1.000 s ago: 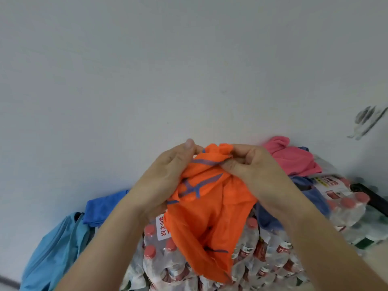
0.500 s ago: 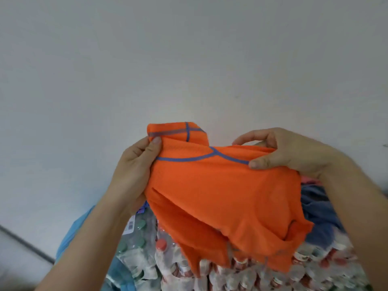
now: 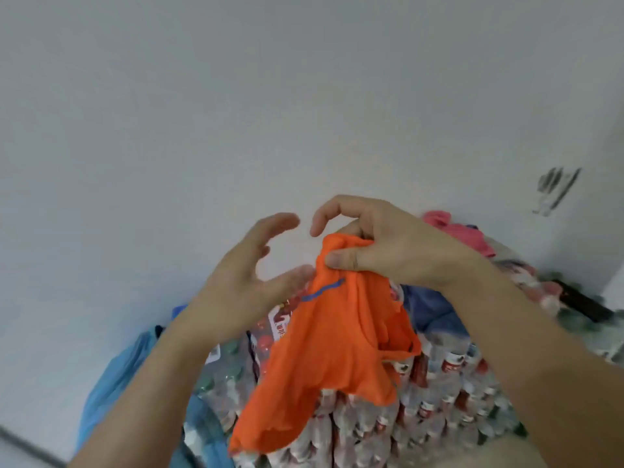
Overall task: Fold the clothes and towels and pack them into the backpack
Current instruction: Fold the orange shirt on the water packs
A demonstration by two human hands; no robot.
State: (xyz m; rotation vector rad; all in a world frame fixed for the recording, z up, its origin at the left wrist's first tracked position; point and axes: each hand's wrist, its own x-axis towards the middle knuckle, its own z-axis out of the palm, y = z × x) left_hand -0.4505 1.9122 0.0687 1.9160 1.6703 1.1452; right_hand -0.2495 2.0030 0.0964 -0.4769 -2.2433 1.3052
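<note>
An orange garment with blue trim (image 3: 331, 359) hangs bunched in the air over the packs of water bottles. My right hand (image 3: 381, 244) pinches its top edge between thumb and curled fingers. My left hand (image 3: 250, 278) is beside the cloth on the left, fingers spread and holding nothing, its thumb close to the fabric. A light blue bag (image 3: 114, 383) lies at the lower left. A pink cloth (image 3: 462, 234) and a dark blue cloth (image 3: 429, 309) lie behind my right wrist.
Shrink-wrapped packs of water bottles with red caps (image 3: 439, 400) fill the surface below the garment. A white wall (image 3: 270, 96) rises close behind, with a dark scuff mark (image 3: 553, 187) at the right. A dark object (image 3: 580, 302) lies at the far right.
My left hand has let go of the garment and opened. The spread orange cloth has dropped into a bunch that hangs from my right hand alone.
</note>
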